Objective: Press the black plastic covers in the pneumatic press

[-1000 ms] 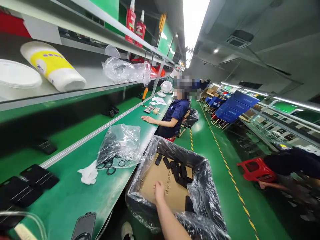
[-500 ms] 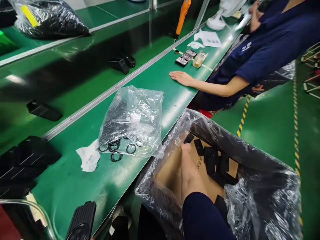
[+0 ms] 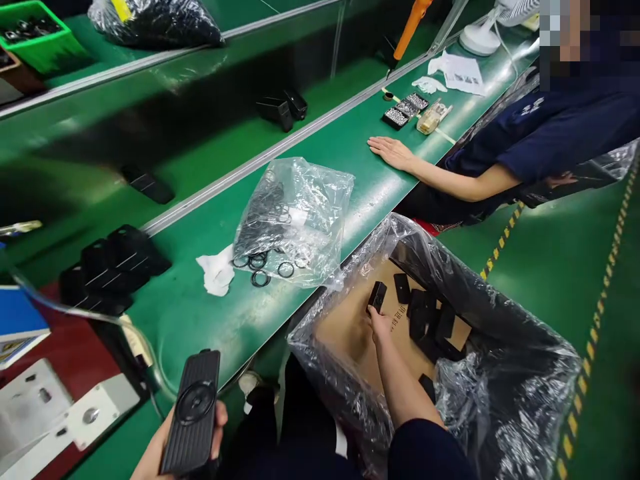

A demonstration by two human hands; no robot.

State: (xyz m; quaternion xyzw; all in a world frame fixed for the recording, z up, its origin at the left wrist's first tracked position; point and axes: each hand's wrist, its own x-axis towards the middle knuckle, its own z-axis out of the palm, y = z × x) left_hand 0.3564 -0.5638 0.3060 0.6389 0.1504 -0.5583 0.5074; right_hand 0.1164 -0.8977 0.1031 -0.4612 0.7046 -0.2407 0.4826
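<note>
My left hand [image 3: 219, 421] is wrapped round a black ribbed plastic housing [image 3: 193, 413] with a round ring on its face, held in front of the bench edge. Down in the plastic-lined box [image 3: 345, 333], my right hand [image 3: 381, 325] grips a small black block-shaped part [image 3: 377, 297] between thumb and fingers. Several similar black parts [image 3: 425, 317] lie on the cardboard to the right of that hand. On the bench, a clear plastic bag [image 3: 300, 220] holds many black rubber rings, and a few loose rings [image 3: 260, 278] lie at its mouth.
Black housings [image 3: 120, 263] are grouped on the bench at left, near a white fixture [image 3: 95, 413]. A crumpled white cloth [image 3: 217, 271] lies beside the bag. A co-worker's hand [image 3: 393, 153] rests on the green bench [image 3: 350, 193]. An orange electric screwdriver [image 3: 411, 30] hangs above.
My right hand has lifted the black part, which now shows tilted in its fingers. The housing in my left hand has come further into view. The camera view has shifted left.
</note>
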